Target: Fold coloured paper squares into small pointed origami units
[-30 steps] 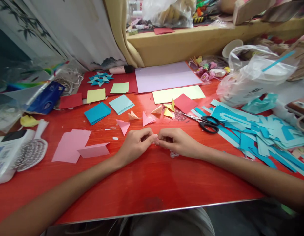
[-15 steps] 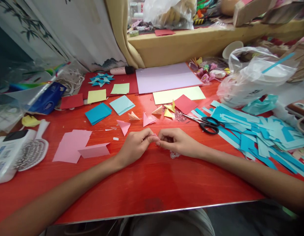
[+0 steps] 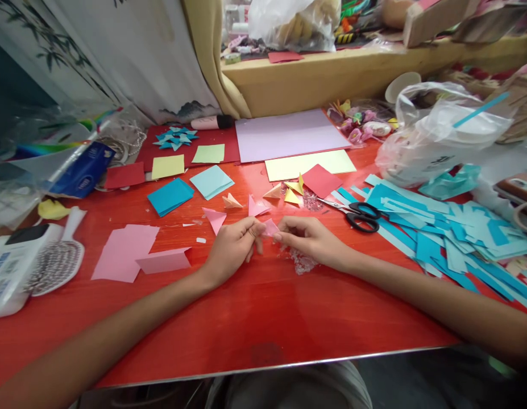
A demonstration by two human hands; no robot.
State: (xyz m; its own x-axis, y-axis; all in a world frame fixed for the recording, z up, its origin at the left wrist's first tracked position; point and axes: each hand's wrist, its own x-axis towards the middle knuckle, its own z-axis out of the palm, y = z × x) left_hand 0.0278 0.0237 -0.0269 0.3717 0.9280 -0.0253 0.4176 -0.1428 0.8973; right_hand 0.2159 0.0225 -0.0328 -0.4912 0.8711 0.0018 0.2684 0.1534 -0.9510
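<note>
My left hand (image 3: 233,245) and my right hand (image 3: 308,238) meet at the middle of the red table (image 3: 254,318). Between their pinched fingertips is a small folded pink paper piece (image 3: 270,228), held just above the tabletop. Both hands have their fingers curled in on it. Behind them lie several folded paper triangles: a pink one (image 3: 214,219), another pink one (image 3: 257,207), a peach one (image 3: 231,200) and yellow ones (image 3: 292,193). A crumpled bit of clear plastic (image 3: 303,262) lies under my right wrist.
Black-handled scissors (image 3: 359,215) lie right of my hands beside a heap of blue paper strips (image 3: 442,233). Pink sheets (image 3: 124,253) lie at the left, with blue (image 3: 169,196), yellow and green squares behind. A lilac sheet (image 3: 286,133), a plastic bag (image 3: 438,136) and a calculator (image 3: 11,267) ring the table.
Both hands have lifted slightly and drawn a little apart, so the folded pink piece shows between the fingertips. The clear plastic under my right wrist is more exposed.
</note>
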